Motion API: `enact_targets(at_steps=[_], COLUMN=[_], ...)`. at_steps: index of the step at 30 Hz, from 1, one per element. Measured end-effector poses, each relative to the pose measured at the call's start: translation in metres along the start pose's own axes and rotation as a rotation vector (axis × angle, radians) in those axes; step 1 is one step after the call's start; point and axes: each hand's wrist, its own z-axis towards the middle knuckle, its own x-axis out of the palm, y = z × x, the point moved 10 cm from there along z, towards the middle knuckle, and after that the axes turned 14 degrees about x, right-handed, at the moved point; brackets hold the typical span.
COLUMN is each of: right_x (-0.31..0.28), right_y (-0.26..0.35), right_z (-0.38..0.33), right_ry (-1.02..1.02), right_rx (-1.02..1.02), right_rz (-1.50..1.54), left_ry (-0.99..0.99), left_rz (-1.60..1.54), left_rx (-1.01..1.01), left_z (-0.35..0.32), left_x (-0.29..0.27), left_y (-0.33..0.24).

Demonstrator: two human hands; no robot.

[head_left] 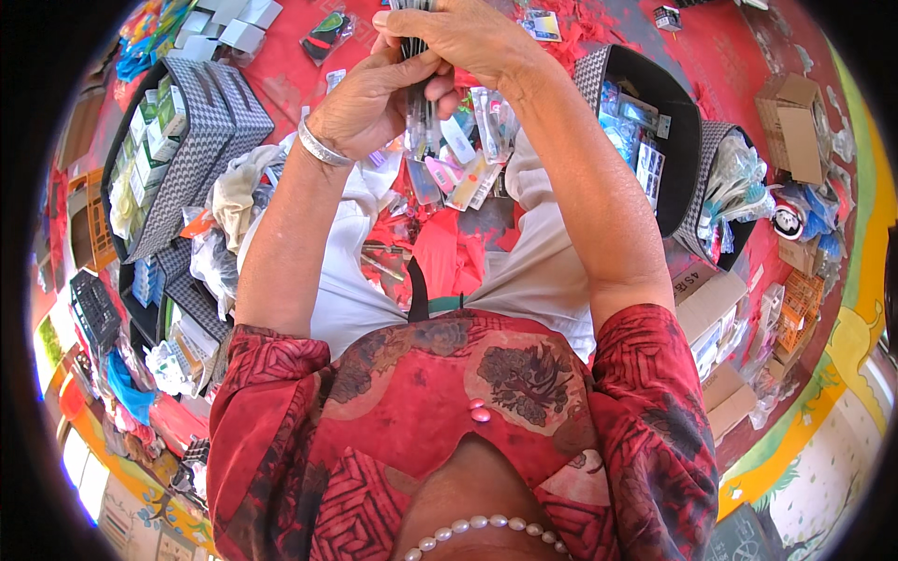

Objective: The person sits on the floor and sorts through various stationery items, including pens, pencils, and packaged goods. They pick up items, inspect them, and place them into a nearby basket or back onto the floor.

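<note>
At the top middle, my left hand (pixel 369 101) and my right hand (pixel 468 39) are closed together round a bundle of slim grey and dark packets (pixel 421 131) in see-through wrapping. The bundle stands roughly upright; what is inside the wrapping I cannot make out. A silver bracelet (pixel 320 145) sits on my left wrist. Just below the bundle, between my legs, lies a loose pile of small packages, among them a pink one (pixel 443 174), a pale one (pixel 468 187) and a see-through packet (pixel 493 122).
A checked bin (pixel 210 112) with green and white boxes stands on the left. On the right are a dark-lined checked bin (pixel 678 140) and another holding plastic bags (pixel 734 182). Cardboard boxes (pixel 800 131) and an orange crate (pixel 800 304) lie farther right. Red sheeting (pixel 645 23) covers the floor.
</note>
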Motion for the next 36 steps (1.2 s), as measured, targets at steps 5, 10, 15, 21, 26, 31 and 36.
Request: enact_targets(at_steps=[5,10,15,21,26,31,36], right_x=[-0.034,-0.024,-0.005,-0.019,-0.011,-0.041,0.033], right_y=[0.031,0.050,0.041,0.029,0.011,0.032,0.029], right_z=[0.001,-0.001,0.003,0.010,0.020,-0.001,-0.045], right_ry=[0.015,0.008,-0.048,-0.362,-0.332,-0.691,-0.347], right_rx=[-0.281,-0.418,-0.425,-0.451,-0.341,-0.495,-0.563], right_rz=[0.353,0.081,-0.072,-0.065,-0.135,-0.142,-0.006], left_ry=[0.058,0.120,0.088,0.037,-0.029,-0.272,-0.694], left_rz=[-0.242,-0.280,-0.252,-0.259,-0.244,-0.582,-0.600], left_rx=[-0.026,-0.130,-0.099,-0.126,-0.152,-0.073,0.315], left_z=[0.000,-0.007,-0.014,-0.020,-0.024,0.000,0.007], left_x=[0.008,0.014,0.012,0.008,-0.002,-0.058,-0.172], left_y=[-0.005,0.000,-0.002,0.003,0.011,0.002,-0.040])
